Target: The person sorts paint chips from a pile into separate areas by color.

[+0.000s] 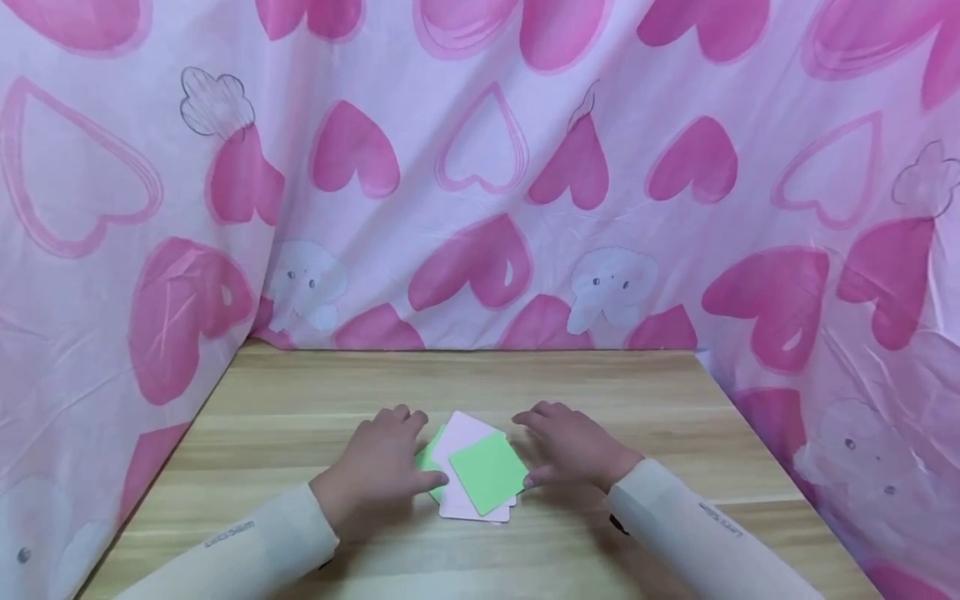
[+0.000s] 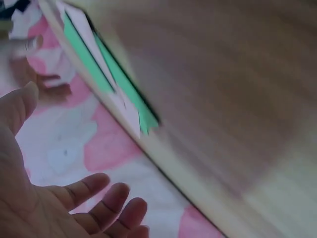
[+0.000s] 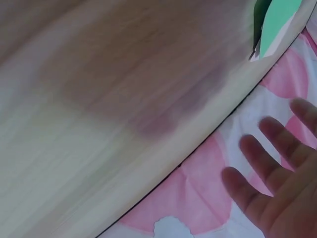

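A loose pile of square cards lies on the wooden table, a green card [image 1: 489, 472] on top, a pink card [image 1: 461, 433] beneath it and another green card [image 1: 427, 461] poking out at the left. My left hand [image 1: 386, 458] hovers at the pile's left side, fingers spread, thumb close to the pink card. On the other side is my right hand [image 1: 573, 446], its thumb tip by the top card's right corner. Both wrist views show relaxed, parted fingers with nothing between them. Whether either thumb touches a card I cannot tell.
The wooden table [image 1: 337, 383] reaches back to a hanging pink cloth [image 1: 480, 200] with heart prints. The same cloth closes off the left and right sides. Long pale sleeves cover both forearms.
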The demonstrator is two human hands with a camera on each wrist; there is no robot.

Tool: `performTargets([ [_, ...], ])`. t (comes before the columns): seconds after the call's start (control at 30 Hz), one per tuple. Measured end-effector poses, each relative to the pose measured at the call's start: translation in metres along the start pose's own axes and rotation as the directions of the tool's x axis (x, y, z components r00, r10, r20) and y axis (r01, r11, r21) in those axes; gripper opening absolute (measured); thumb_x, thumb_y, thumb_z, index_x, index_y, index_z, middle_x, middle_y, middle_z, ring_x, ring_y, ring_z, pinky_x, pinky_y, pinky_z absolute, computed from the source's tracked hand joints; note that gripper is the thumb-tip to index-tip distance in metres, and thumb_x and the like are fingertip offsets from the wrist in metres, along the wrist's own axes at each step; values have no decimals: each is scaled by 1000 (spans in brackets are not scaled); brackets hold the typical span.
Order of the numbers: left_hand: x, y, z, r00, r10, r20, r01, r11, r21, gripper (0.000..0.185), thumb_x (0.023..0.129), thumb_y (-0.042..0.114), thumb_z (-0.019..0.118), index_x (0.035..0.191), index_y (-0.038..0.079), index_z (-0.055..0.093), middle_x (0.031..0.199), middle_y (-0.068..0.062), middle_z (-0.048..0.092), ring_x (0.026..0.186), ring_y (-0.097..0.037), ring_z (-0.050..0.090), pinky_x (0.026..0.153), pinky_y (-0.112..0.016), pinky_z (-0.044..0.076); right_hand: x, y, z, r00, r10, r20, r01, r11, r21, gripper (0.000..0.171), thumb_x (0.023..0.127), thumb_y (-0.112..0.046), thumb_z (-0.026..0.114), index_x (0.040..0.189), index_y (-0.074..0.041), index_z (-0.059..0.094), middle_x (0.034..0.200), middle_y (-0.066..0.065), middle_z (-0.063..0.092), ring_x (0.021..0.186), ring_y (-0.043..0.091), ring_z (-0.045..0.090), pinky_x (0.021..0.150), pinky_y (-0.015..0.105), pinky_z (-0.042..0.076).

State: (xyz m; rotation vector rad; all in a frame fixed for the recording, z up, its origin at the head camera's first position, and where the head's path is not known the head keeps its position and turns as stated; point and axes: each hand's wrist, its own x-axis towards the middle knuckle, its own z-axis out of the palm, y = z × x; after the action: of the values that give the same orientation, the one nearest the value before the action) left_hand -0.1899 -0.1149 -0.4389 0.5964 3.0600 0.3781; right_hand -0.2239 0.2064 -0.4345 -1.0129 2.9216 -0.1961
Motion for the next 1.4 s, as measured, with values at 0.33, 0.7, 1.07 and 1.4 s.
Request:
performTargets([
  [0.33, 13, 48, 19, 996, 13, 92, -16, 999, 28, 91, 67, 76, 80, 119, 4, 64, 96, -5, 57, 89, -26, 54, 76, -51, 52, 28, -12, -11, 987, -23, 157, 32, 998, -57, 110, 61, -53, 101, 155, -24, 51, 148, 0, 55, 131, 27, 55, 106, 52, 53],
  [0.7, 17, 64, 23, 992, -21, 128, 9, 995, 97, 97, 62, 79, 83, 118, 3, 60, 95, -6, 54, 86, -26, 53, 76, -50, 51, 39, -24, -11, 970, 9, 243, 25, 990, -137, 108, 60, -49, 102, 153, -31, 52, 145, -2, 55, 122, 27, 57, 100, 52, 55],
  [1.07, 19, 61, 30, 987, -24, 159, 16, 998, 54, 90, 65, 74, 83, 116, 4, 59, 95, -6, 54, 88, -26, 53, 78, -51, 51, 38, -24, -3, 966, 51, 252, -19, 992, -128, 99, 59, -51, 102, 143, -27, 57, 138, -5, 57, 111, 18, 57, 93, 41, 57],
  [1.4, 21, 51, 26, 990, -26, 142, 30, 999, -25, 95, 60, 70, 88, 123, 4, 58, 98, -3, 53, 89, -23, 50, 78, -49, 50, 39, -25, -1, 974, 29, 227, -29, 1000, -5, 99, 61, -59, 97, 141, -22, 54, 133, -7, 57, 106, 13, 54, 90, 37, 55],
])
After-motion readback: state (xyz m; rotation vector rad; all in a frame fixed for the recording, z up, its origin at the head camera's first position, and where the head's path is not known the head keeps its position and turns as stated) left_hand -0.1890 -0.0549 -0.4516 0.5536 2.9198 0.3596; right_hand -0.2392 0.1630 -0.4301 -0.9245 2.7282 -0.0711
